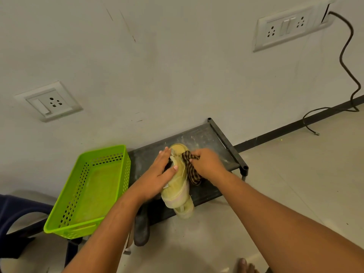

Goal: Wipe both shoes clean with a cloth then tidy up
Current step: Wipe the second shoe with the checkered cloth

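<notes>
A tan shoe [178,186] lies on a low black rack [206,138], its heel toward the wall and its toe past the rack's front edge. My left hand [161,172] grips the shoe from the left, thumb across its upper. My right hand [206,164] holds a brown checked cloth [190,166] bunched against the shoe's right side. Part of a second tan shoe [184,211] shows just below the first one's toe. A dark shoe [141,227] sits lower, at the rack's front left, partly hidden by my left forearm.
A bright green perforated basket [65,217] stands to the left of the rack, on a dark chair [17,213]. The wall behind carries sockets. A black cable [346,62] hangs down to the floor at right. A bare foot [244,266] shows at the bottom.
</notes>
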